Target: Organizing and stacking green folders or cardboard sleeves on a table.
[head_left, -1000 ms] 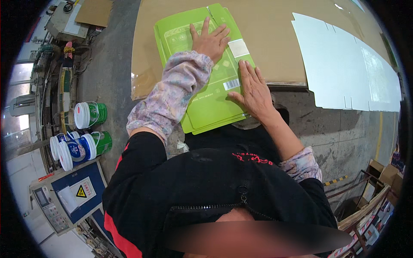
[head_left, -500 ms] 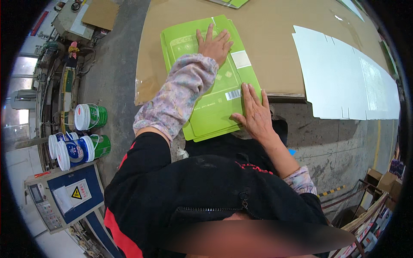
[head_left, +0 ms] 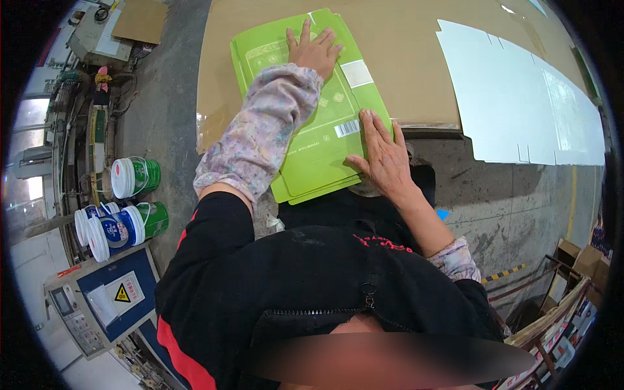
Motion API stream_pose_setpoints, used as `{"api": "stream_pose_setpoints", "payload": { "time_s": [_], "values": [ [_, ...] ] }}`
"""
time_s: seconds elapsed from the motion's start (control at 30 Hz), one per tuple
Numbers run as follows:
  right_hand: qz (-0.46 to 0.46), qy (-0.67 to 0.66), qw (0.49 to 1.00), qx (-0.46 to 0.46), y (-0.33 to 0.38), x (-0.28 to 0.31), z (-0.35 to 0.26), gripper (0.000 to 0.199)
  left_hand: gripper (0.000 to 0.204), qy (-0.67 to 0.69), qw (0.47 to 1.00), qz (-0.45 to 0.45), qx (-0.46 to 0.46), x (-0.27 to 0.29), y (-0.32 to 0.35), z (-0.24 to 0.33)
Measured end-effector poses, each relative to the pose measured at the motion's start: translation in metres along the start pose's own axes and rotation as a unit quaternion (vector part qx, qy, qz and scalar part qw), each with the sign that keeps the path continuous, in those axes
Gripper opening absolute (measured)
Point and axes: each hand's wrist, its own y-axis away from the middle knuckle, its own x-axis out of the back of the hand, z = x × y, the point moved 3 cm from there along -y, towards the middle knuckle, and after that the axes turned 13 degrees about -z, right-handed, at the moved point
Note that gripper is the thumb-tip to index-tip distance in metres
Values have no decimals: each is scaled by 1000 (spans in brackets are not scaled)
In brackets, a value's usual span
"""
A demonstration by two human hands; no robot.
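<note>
A folded green carton (head_left: 318,156) with a barcode and a white patch lies flat. Its far part rests on a table covered in brown cardboard, and its near end sticks out past the table's front edge toward my body. My left hand (head_left: 313,57) lies on its far part, palm down with fingers spread. On the carton's right edge, near the barcode, rests my right hand (head_left: 385,155), its fingers stretched out and its thumb apart. Layered edges show at the near end; how many pieces lie there I cannot tell.
The brown cardboard-covered table (head_left: 409,58) spreads ahead. White flat carton blanks (head_left: 513,97) lie at its right, overhanging the front edge. Several buckets (head_left: 135,177) stand on the floor at left, near a blue-fronted control cabinet (head_left: 107,296). Boxes on a rack (head_left: 569,286) stand at lower right.
The view has shifted a little, so the table and carton sit slightly higher and further left. Both hands stay in nearly the same places on the green carton.
</note>
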Motion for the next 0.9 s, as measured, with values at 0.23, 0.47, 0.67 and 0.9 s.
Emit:
{"api": "stream_pose_setpoints", "payload": {
  "time_s": [0.23,0.47,0.67,0.9],
  "values": [
    [1,-9,1000,-6,-1,-2,3,86,42,82,984,0,-156,6,63,20],
    [17,-8,1000,4,0,-3,4,84,40,88,967,-31,-237,18,87,26],
    [5,-9,1000,-9,-1,-1,1,83,39,65,961,-30,-269,24,94,28],
    [-5,-26,1000,0,-1,-3,6,83,41,150,948,-38,-278,22,91,24]
  ]
}}
